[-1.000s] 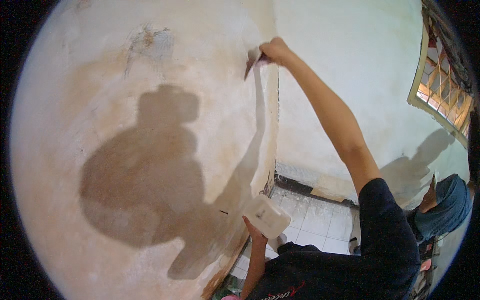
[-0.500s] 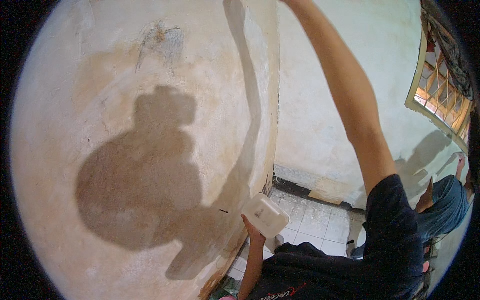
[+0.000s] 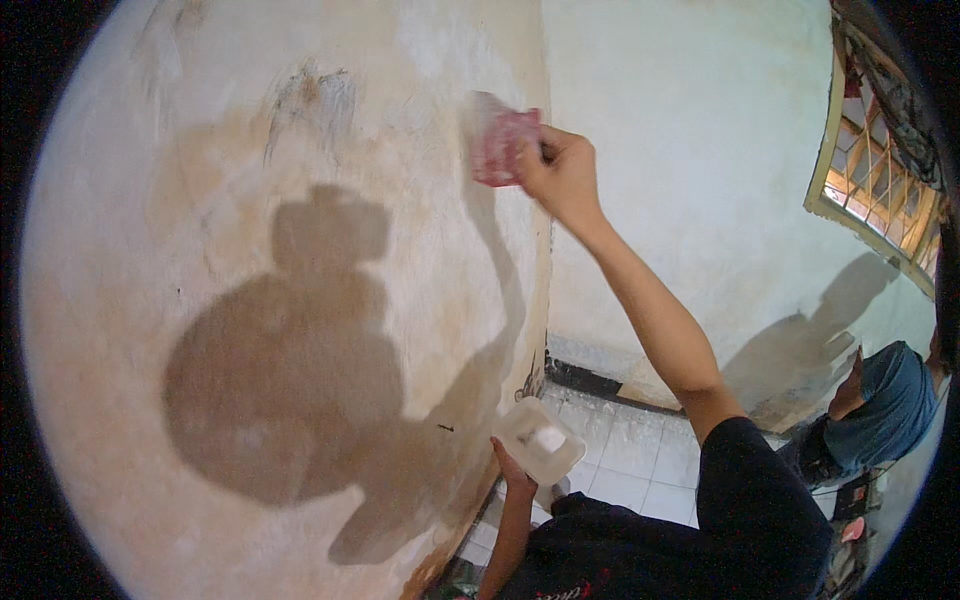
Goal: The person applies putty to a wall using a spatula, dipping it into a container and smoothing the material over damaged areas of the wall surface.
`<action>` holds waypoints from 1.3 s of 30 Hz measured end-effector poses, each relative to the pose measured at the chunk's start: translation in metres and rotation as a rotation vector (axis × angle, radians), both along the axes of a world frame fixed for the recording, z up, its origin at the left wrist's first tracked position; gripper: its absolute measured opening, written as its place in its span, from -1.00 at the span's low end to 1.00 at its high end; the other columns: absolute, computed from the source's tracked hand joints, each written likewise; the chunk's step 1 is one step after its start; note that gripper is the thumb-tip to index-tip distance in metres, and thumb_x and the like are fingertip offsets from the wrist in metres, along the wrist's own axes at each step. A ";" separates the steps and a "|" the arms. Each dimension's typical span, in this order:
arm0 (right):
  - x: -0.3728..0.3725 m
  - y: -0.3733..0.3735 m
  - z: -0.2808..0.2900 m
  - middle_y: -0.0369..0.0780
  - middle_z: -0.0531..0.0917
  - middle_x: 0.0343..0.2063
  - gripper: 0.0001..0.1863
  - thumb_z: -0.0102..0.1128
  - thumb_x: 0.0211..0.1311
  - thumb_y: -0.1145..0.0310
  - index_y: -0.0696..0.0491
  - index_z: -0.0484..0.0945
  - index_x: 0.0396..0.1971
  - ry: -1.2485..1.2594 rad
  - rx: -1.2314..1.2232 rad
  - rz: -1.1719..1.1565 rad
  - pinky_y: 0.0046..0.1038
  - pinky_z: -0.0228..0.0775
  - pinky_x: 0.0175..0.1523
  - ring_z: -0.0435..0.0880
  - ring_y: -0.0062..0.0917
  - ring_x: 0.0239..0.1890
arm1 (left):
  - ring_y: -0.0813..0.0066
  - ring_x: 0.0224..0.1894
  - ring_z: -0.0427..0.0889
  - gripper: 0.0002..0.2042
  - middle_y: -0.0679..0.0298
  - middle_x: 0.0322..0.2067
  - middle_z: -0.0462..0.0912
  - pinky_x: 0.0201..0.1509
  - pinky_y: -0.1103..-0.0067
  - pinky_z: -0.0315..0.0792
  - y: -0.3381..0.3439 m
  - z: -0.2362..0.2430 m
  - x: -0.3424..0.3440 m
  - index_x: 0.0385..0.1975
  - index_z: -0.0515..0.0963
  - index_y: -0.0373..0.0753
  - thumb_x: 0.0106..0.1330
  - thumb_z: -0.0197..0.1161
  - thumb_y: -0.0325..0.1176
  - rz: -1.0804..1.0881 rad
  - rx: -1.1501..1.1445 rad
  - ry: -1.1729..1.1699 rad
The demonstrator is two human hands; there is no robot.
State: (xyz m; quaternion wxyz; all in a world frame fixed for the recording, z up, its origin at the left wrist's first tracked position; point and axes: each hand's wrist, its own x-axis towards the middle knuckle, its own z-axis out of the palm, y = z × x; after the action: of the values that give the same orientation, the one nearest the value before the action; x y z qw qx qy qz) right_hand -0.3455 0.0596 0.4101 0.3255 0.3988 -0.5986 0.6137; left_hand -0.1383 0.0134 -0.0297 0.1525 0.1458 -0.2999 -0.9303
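My right hand grips a red, white-smeared flat spreader, held up at the stained cream wall beside the corner. The spreader's thin edge is blurred, so I cannot tell whether it touches the wall. My left hand, low at the middle, holds a whitish square plastic container with a small pale patch inside. Dark scuff marks show on the wall left of the spreader, and my shadow falls large across it.
A person in a blue-grey top works by the pale right-hand wall, below a barred window. A white tiled floor and dark skirting lie below. A pink object sits at the lower right.
My right hand rose out of the top of the view, then came down and leftward into it, now showing the spreader's red face. The other person's raised hand is no longer visible.
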 end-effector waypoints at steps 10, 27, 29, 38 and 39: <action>-0.181 -0.035 -0.057 -0.04 0.61 -0.70 -0.73 0.19 -0.02 0.41 0.37 0.55 -0.68 -0.393 0.398 -0.332 -0.36 0.52 -0.49 0.67 -0.39 -0.60 | 0.12 0.21 0.35 -0.29 0.15 0.19 0.34 0.30 0.20 0.26 -0.011 -0.005 0.029 0.29 0.19 -0.13 0.34 -0.24 0.31 0.134 0.102 -0.071; 0.108 -0.110 0.084 0.00 0.64 -0.52 -0.66 0.13 -0.11 0.47 0.20 0.52 -0.23 0.597 0.341 -0.381 -0.26 0.52 -0.39 0.64 -0.13 -0.54 | 0.27 0.12 0.41 -0.48 0.18 0.10 0.39 0.18 0.21 0.38 -0.005 0.033 0.031 0.17 0.29 -0.11 0.39 -0.09 0.13 0.113 -0.055 -0.029; 0.112 -0.098 0.053 -0.04 0.65 -0.50 -0.59 0.13 -0.08 0.50 0.18 0.50 -0.11 0.603 0.457 -0.303 -0.29 0.52 -0.39 0.64 -0.17 -0.55 | 0.20 0.18 0.38 -0.37 0.16 0.16 0.35 0.23 0.21 0.34 0.006 0.041 0.025 0.24 0.23 -0.14 0.36 -0.15 0.23 0.071 -0.164 -0.026; 0.005 -0.039 0.070 -0.05 0.59 -0.60 -0.73 0.13 0.07 0.52 0.10 0.64 -0.19 0.401 -0.109 -0.426 -0.38 0.45 -0.47 0.61 -0.31 -0.64 | 0.16 0.15 0.42 -0.28 0.15 0.17 0.37 0.23 0.24 0.34 0.010 0.026 0.028 0.25 0.22 -0.19 0.34 -0.21 0.31 0.074 -0.221 -0.041; 0.008 -0.053 0.063 -0.04 0.58 -0.61 -0.73 0.11 0.06 0.53 0.12 0.64 -0.19 0.448 -0.089 -0.346 -0.36 0.44 -0.47 0.59 -0.29 -0.65 | 0.16 0.15 0.42 -0.28 0.15 0.17 0.37 0.24 0.24 0.34 0.009 0.027 0.033 0.25 0.22 -0.19 0.34 -0.21 0.31 0.097 -0.381 -0.064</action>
State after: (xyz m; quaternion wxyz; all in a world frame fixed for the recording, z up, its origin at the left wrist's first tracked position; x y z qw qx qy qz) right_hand -0.3378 0.0068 0.4730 0.5668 0.4016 -0.5433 0.4715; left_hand -0.1056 0.0220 -0.0029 0.2126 0.1581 -0.4680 -0.8431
